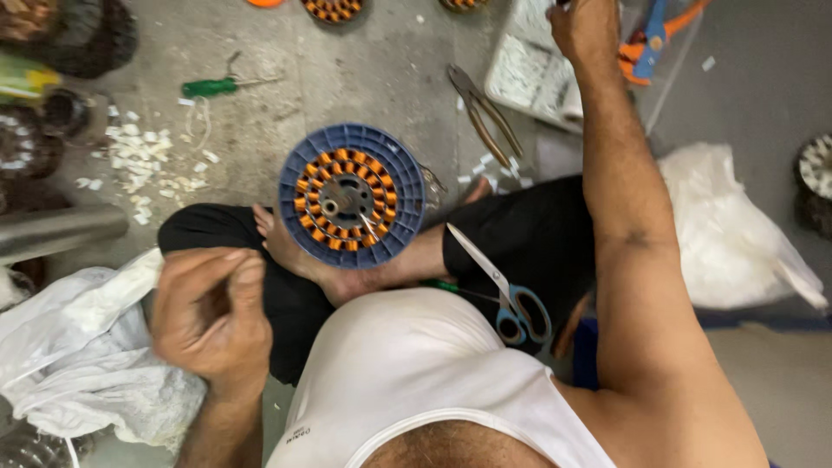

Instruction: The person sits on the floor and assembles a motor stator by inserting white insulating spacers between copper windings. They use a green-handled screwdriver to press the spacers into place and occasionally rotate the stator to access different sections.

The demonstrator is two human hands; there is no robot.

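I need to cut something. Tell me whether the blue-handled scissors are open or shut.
Open. The scissors lie on the person's dark trouser leg with blades spread slightly apart toward the tip.

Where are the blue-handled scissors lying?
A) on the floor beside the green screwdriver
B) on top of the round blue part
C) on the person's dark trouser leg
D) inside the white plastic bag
C: the scissors rest on the dark trouser leg, just right of the round blue part.

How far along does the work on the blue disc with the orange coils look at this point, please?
Done: the blue disc rests on the foot, its ring of orange coils apparently full. In hand: the left hand is curled over a white bag; the right hand reaches beside a white tray. Left: scissors and pliers lie unused.
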